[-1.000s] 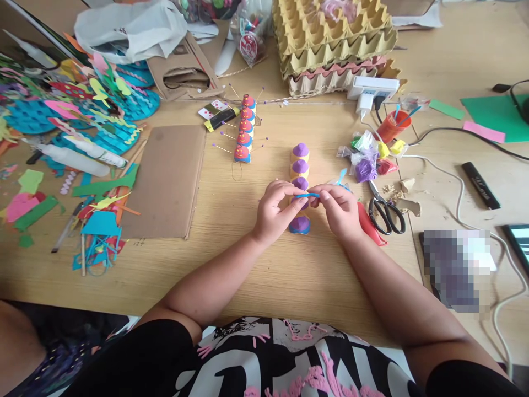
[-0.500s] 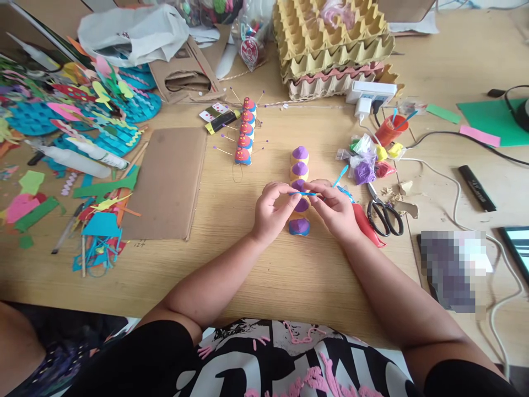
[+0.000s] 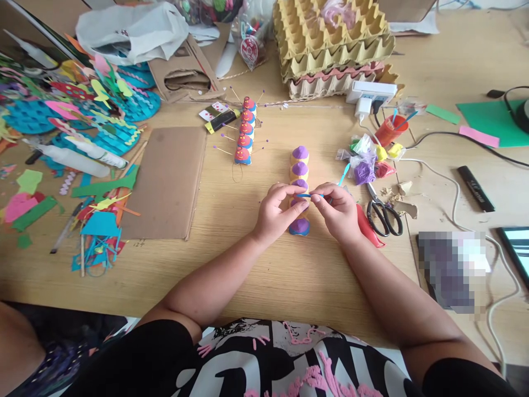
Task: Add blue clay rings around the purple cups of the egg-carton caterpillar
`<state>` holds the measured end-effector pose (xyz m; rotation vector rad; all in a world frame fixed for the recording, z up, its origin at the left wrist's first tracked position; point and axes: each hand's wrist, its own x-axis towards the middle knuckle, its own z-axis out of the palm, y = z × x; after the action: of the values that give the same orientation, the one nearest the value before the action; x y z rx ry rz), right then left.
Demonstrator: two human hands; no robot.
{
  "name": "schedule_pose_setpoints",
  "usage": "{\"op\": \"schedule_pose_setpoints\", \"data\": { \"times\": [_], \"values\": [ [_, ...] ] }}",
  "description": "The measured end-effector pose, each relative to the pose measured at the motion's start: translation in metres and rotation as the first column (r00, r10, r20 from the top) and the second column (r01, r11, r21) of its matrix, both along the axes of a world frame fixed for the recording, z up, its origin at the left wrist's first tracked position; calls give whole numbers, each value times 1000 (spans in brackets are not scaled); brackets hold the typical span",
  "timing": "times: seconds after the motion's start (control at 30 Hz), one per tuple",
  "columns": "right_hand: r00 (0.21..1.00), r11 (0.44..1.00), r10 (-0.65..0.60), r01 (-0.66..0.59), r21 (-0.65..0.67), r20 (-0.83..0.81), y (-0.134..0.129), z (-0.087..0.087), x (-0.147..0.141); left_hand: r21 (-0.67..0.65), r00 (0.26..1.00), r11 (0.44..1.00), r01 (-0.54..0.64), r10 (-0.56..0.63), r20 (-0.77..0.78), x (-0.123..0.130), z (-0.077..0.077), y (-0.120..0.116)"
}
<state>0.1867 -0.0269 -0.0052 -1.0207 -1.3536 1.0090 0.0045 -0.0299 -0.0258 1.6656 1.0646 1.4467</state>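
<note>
While the left hand and right hand pinch a blue strip over the purple-topped row, scissors lie to that row's right; a cardboard sheet, to its left.

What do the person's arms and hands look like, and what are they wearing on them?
The left hand and right hand are bare, with no gloves, and the wrists and forearms look bare too. The left sleeve and right sleeve are plain black and short. They belong to a black shirt with big white shapes and pink marks.
</note>
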Motion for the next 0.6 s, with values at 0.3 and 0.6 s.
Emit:
{"op": "schedule_pose_setpoints", "data": {
  "times": [0.3, 0.6],
  "values": [
    [999, 999, 36, -36, 25, 13, 0, 1, 0, 64, 1000, 998, 25, -24, -13, -1, 6, 3],
    [992, 992, 125, -124, 33, -12, 1, -3, 4, 8, 998, 1000, 18, -18, -52, 0, 5, -2]
  ]
}}
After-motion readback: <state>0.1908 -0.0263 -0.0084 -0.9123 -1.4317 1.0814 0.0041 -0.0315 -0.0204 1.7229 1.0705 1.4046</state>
